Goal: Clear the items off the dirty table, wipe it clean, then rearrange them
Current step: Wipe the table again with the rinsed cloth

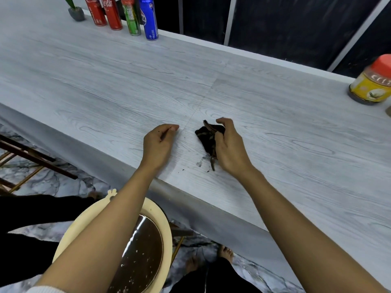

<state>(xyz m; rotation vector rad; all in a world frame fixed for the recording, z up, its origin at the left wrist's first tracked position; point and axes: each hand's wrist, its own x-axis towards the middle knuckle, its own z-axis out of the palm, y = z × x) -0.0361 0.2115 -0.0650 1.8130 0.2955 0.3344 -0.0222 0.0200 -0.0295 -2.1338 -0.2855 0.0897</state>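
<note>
A long grey wood-grain table [127, 85] fills the view. Near its front edge my right hand [229, 148] grips a dark, dirty cloth [208, 137] bunched against the tabletop. Dark specks and a smear of dirt [201, 162] lie on the table just in front of the cloth. My left hand [159, 140] rests on the table to the left of the cloth, fingers curled under, holding nothing that I can see.
Two red cola cans [105, 11], a green can [133, 17] and a blue can [149, 20] stand at the far left edge beside a small potted plant [76, 12]. A yellow jar with a red lid [373, 83] stands far right. A cream basin of dirty water [139, 256] sits below the table edge.
</note>
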